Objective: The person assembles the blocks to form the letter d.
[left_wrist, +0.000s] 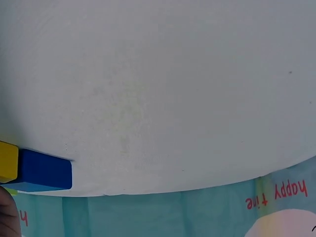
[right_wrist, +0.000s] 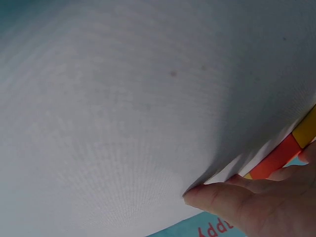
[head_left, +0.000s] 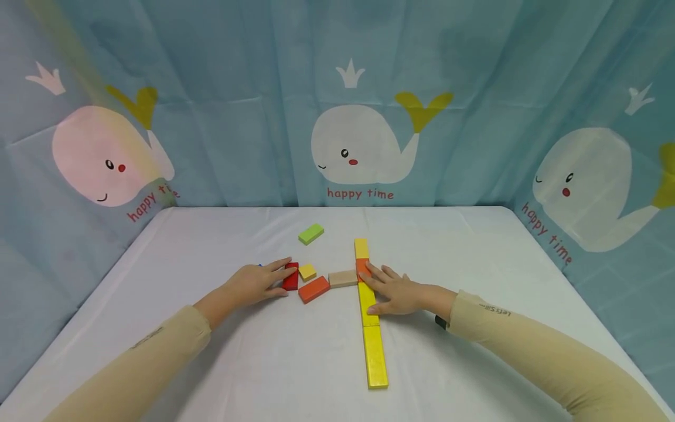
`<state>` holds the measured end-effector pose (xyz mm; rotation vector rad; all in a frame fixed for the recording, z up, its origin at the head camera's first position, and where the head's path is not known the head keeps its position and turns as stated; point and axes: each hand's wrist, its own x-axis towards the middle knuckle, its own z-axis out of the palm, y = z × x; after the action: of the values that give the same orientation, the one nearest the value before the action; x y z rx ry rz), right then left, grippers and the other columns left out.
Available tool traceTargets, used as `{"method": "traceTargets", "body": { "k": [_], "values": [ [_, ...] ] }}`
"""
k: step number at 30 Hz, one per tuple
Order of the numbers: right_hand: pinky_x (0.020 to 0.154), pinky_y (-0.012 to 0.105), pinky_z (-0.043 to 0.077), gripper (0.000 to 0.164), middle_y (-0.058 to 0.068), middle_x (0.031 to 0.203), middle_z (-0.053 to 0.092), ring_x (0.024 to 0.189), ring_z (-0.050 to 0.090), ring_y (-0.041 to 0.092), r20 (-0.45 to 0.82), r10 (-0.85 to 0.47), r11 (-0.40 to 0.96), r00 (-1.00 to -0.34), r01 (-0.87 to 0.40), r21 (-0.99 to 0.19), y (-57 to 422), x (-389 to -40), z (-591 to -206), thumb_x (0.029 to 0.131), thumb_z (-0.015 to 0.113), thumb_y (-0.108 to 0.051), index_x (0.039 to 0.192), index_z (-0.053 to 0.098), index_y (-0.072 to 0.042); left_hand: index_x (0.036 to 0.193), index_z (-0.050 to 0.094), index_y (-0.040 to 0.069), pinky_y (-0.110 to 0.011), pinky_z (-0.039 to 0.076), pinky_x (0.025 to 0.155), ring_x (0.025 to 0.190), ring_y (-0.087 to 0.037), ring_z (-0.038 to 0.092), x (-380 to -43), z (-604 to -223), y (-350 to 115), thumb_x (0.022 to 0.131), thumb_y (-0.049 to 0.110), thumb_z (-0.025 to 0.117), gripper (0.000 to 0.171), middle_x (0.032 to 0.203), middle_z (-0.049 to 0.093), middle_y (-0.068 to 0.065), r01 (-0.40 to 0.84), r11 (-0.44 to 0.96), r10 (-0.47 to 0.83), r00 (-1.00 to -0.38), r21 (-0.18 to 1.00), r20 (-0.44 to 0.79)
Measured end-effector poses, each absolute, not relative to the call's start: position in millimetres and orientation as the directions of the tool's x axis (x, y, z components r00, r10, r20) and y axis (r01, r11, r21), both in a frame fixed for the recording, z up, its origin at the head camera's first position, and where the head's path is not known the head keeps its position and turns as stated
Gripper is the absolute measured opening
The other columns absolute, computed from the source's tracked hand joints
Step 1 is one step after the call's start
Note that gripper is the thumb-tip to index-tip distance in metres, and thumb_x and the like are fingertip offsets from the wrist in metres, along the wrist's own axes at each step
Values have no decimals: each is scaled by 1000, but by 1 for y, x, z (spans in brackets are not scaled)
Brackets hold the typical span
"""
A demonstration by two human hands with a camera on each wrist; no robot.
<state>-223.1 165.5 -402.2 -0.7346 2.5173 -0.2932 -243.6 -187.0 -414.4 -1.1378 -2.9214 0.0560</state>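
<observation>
In the head view my left hand (head_left: 255, 285) reaches in from the left, its extended fingers touching a dark red block (head_left: 292, 281). A blue block (left_wrist: 45, 170) shows beside a yellow one (left_wrist: 7, 162) in the left wrist view; my hand mostly hides the blue one in the head view. My right hand (head_left: 398, 291) lies with spread fingers across an orange block (head_left: 361, 268), its thumb over a long yellow block (head_left: 367, 299). Both blocks belong to a straight column, with a short yellow block (head_left: 361, 247) at its far end and another long yellow block (head_left: 375, 357) nearest me.
A plain wooden block (head_left: 343, 279) meets the column's left side, followed by an orange-red block (head_left: 313, 289) and a small yellow block (head_left: 307, 272). Farther back lies a green block (head_left: 311, 234). The white table (head_left: 274, 363) is bounded by whale-printed curtains (head_left: 237, 146).
</observation>
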Motion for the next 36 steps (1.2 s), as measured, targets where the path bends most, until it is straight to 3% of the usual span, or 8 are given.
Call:
{"method": "traceTargets", "body": {
  "k": [4, 10, 14, 20, 24, 29, 33, 36],
  "values": [
    [105, 71, 11, 86, 6, 163, -3, 146, 2, 40, -398, -558, 827, -728, -447, -341, 165, -222, -403, 92, 56, -56, 157, 14, -20, 136, 57, 12, -30, 54, 68, 72, -19, 64, -245, -415, -187, 89, 39, 69, 55, 139, 51, -16, 684, 728, 684, -729, -47, -7],
    [105, 71, 11, 86, 6, 163, -4, 146, 2, 40, -402, -556, 828, -727, -448, -336, 165, -222, -402, 92, 57, -55, 157, 15, -19, 134, 59, 14, -28, 53, 64, 63, -12, 57, -244, -411, -190, 87, 32, 73, 52, 134, 52, -16, 696, 717, 697, -717, -34, 25],
    [106, 71, 11, 86, 6, 163, -5, 146, 2, 39, -405, -556, 829, -726, -448, -335, 166, -223, -401, 92, 56, -55, 157, 14, -19, 135, 58, 15, -29, 53, 67, 69, -14, 59, -238, -407, -198, 87, 30, 73, 52, 135, 50, -16, 708, 706, 708, -706, -2, 30],
    [105, 71, 11, 86, 6, 163, -4, 146, 2, 40, -403, -554, 830, -728, -446, -335, 165, -223, -402, 92, 57, -55, 157, 15, -19, 136, 56, 14, -26, 53, 68, 80, -17, 66, -213, -407, -206, 90, 29, 70, 50, 138, 50, -16, 809, 582, 808, -587, 83, 51],
    [105, 71, 11, 86, 6, 163, -4, 146, 3, 40, -403, -549, 834, -732, -443, -331, 165, -223, -404, 91, 57, -55, 157, 15, -19, 138, 55, 16, -17, 48, 64, 78, -11, 64, -196, -412, -207, 93, 31, 66, 49, 141, 49, -14, 839, 527, 843, -537, 135, 44],
    [105, 71, 11, 87, 7, 163, -3, 146, 3, 40, -404, -549, 834, -732, -441, -333, 164, -222, -402, 91, 57, -55, 157, 15, -19, 140, 53, 20, -13, 43, 59, 69, -5, 58, -185, -414, -209, 93, 29, 66, 50, 146, 46, -11, 822, 541, 837, -548, 179, -13],
    [106, 71, 11, 87, 7, 163, -3, 146, 3, 40, -402, -550, 832, -732, -439, -339, 165, -221, -402, 91, 57, -56, 157, 15, -19, 139, 55, 22, -13, 40, 56, 58, -1, 49, -182, -414, -208, 92, 26, 68, 49, 146, 46, -10, 824, 550, 832, -555, 137, 0],
    [106, 70, 11, 87, 7, 163, -3, 146, 2, 39, -403, -549, 833, -732, -437, -339, 165, -221, -402, 91, 57, -56, 157, 15, -18, 136, 58, 22, -13, 41, 56, 58, -2, 51, -181, -415, -205, 91, 31, 68, 47, 142, 50, -9, 841, 535, 840, -540, 84, 50]
  ]
}}
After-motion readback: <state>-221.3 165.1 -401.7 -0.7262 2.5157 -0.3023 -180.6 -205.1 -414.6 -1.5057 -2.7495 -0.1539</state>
